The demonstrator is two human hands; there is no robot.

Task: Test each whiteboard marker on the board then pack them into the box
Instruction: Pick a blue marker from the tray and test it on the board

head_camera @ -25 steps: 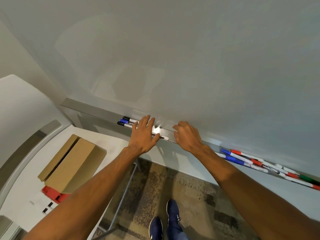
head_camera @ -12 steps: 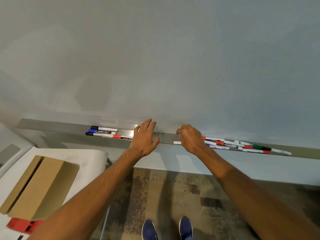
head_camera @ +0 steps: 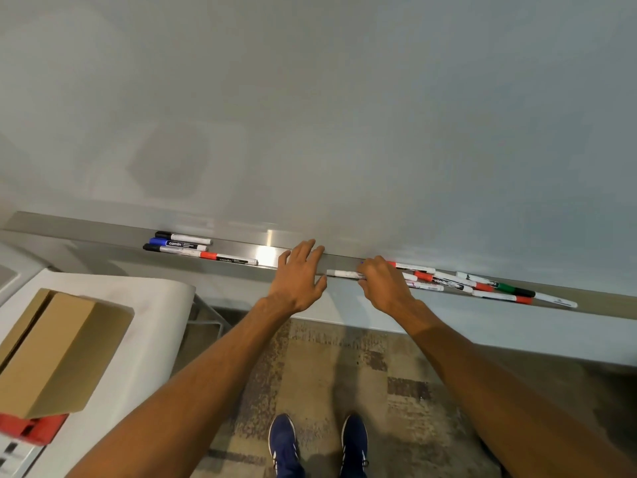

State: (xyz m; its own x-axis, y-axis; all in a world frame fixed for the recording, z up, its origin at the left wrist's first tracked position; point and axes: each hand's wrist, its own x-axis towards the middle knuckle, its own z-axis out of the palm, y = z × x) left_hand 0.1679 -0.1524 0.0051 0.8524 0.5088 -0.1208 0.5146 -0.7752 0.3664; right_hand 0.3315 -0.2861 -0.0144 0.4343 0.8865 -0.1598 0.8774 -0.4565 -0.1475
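Note:
A blank whiteboard point(head_camera: 344, 115) fills the upper view, with a metal tray point(head_camera: 103, 232) along its bottom edge. My right hand point(head_camera: 382, 288) curls its fingers round a white marker point(head_camera: 341, 273) lying on the tray. My left hand point(head_camera: 300, 277) hovers flat over the tray just left of it, fingers straight, holding nothing. Several markers with black, blue and red caps point(head_camera: 182, 244) lie in a neat group at the tray's left. A loose pile of red, green and black markers point(head_camera: 482, 286) lies at the right. A cardboard box point(head_camera: 58, 350) sits on a white table at lower left.
The white table point(head_camera: 144, 339) stands left of me, with a red object point(head_camera: 31, 427) under the box. Patterned carpet point(head_camera: 327, 374) and my blue shoes point(head_camera: 317, 443) are below. The wall panel under the tray runs across to the right.
The view has swung right and closer to level. My right hand has closed round a white marker on the tray; my left hand stays spread beside it.

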